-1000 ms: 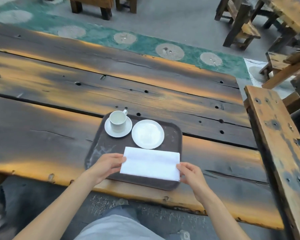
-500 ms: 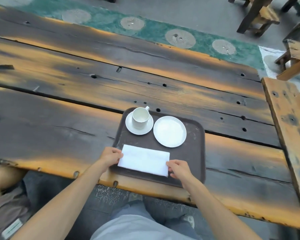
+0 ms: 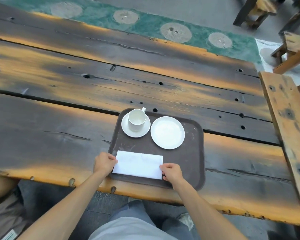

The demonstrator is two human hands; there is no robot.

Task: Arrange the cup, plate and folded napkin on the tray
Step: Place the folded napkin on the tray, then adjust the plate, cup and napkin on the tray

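Observation:
A dark brown tray [image 3: 190, 158] lies near the front edge of the wooden table. At its back left a white cup [image 3: 136, 119] stands upright on a white saucer [image 3: 127, 128]. A white plate [image 3: 167, 132] lies just right of the saucer. A white folded napkin [image 3: 139, 164] lies flat on the tray's front left part. My left hand [image 3: 103, 163] pinches the napkin's left edge, and my right hand [image 3: 171, 173] pinches its right edge.
The table [image 3: 76, 94] is made of dark, weathered planks with holes and gaps. A wooden bench [image 3: 289, 122] runs along its right side. Wooden chairs [image 3: 260, 9] stand at the back right. Another person's legs show at the lower left.
The napkin and both hands have stayed on the tray's front left part. The camera view has shifted, so the tray sits a little further right in the picture.

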